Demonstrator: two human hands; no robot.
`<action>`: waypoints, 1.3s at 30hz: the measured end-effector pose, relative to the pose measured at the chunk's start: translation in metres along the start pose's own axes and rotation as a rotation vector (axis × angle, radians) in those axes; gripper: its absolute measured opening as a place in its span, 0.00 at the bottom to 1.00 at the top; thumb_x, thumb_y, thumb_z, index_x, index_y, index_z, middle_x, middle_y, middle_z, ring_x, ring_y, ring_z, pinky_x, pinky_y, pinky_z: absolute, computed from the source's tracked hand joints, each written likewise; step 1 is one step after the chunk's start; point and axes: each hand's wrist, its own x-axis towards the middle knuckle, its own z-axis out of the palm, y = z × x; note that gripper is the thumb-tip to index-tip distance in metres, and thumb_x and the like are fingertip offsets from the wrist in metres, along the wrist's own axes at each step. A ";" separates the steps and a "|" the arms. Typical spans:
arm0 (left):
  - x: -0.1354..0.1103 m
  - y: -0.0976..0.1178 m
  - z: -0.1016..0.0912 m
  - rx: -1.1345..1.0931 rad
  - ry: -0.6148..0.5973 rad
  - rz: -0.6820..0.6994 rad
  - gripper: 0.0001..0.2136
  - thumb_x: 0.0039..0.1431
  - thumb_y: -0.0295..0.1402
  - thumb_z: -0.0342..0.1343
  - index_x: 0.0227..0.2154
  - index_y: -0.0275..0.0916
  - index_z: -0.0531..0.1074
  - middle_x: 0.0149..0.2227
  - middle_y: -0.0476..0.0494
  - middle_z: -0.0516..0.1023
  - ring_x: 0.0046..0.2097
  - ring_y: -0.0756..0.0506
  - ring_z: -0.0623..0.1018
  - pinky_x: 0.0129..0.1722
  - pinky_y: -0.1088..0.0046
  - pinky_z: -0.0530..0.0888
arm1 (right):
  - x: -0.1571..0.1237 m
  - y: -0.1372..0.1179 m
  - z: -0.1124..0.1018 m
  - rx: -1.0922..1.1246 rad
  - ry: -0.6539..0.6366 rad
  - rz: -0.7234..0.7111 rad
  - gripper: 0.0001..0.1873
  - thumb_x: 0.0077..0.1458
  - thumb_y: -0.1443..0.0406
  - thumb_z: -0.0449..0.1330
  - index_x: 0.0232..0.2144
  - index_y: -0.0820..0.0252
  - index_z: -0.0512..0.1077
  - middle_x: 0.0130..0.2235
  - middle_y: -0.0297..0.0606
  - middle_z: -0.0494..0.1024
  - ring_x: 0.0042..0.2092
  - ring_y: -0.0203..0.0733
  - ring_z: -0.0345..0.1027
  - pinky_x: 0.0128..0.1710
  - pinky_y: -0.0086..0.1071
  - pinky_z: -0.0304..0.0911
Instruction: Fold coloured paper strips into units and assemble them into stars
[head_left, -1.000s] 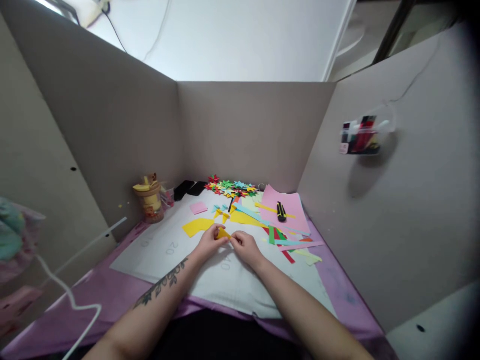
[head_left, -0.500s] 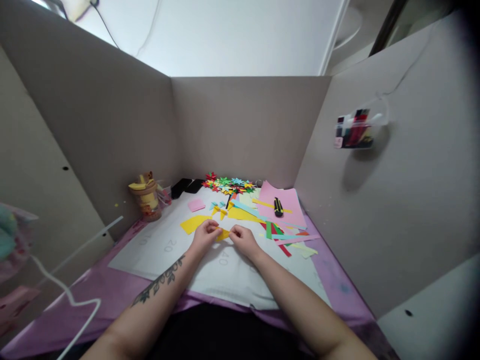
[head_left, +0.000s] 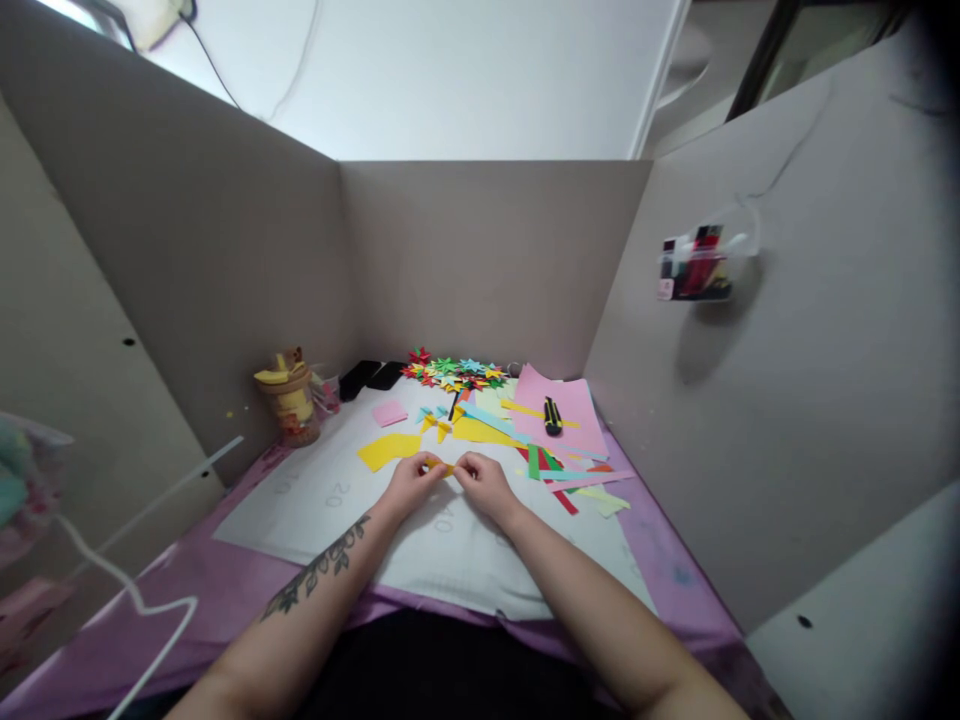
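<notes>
Between my two hands is a small piece of yellow paper, mostly covered by my fingers. My left hand pinches its left end, and my right hand pinches the right end, fingertips close together. Just beyond my left hand lies a larger yellow sheet. Small folded yellow pieces and light blue folded pieces sit a little farther off. A pink paper pad rests to their left.
Many-coloured paper stars are heaped at the back. A black and yellow utility knife lies on pink paper, with paper strips in front. A brown pot stands at left; a clear holder hangs on the right panel.
My hands have drawn slightly closer together, and the yellow paper between them now shows as a narrower strip. The whole view has shifted a little.
</notes>
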 end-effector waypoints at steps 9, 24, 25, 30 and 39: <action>0.000 -0.004 -0.003 0.120 0.133 0.102 0.06 0.52 0.34 0.53 0.28 0.37 0.73 0.27 0.48 0.75 0.28 0.49 0.71 0.30 0.75 0.67 | 0.002 0.006 -0.013 0.038 0.071 -0.048 0.06 0.51 0.65 0.55 0.32 0.61 0.70 0.30 0.34 0.71 0.29 0.36 0.62 0.29 0.29 0.58; -0.010 -0.003 -0.004 0.271 0.159 0.450 0.05 0.54 0.26 0.53 0.27 0.39 0.72 0.33 0.44 0.77 0.37 0.47 0.74 0.39 0.70 0.70 | -0.004 -0.002 -0.012 0.088 0.042 -0.251 0.04 0.52 0.68 0.56 0.33 0.58 0.69 0.40 0.41 0.70 0.43 0.42 0.64 0.35 0.32 0.63; -0.010 -0.004 -0.004 0.282 0.164 0.472 0.06 0.54 0.24 0.52 0.27 0.39 0.73 0.34 0.44 0.77 0.37 0.47 0.74 0.39 0.70 0.70 | -0.004 -0.002 -0.012 0.091 0.032 -0.267 0.05 0.51 0.69 0.56 0.33 0.58 0.70 0.40 0.41 0.70 0.44 0.43 0.64 0.36 0.32 0.63; -0.011 -0.008 -0.002 0.323 0.167 0.546 0.10 0.51 0.20 0.50 0.27 0.40 0.74 0.34 0.45 0.78 0.37 0.46 0.75 0.38 0.69 0.68 | -0.003 0.002 -0.011 0.100 -0.004 -0.244 0.09 0.50 0.71 0.55 0.35 0.57 0.70 0.43 0.41 0.68 0.46 0.43 0.63 0.37 0.33 0.64; -0.008 -0.009 -0.001 0.300 0.118 0.470 0.02 0.55 0.29 0.55 0.28 0.38 0.71 0.30 0.47 0.76 0.32 0.49 0.74 0.34 0.74 0.70 | -0.002 0.002 -0.013 0.106 -0.002 -0.184 0.04 0.51 0.70 0.54 0.29 0.58 0.67 0.43 0.41 0.68 0.46 0.42 0.63 0.37 0.32 0.63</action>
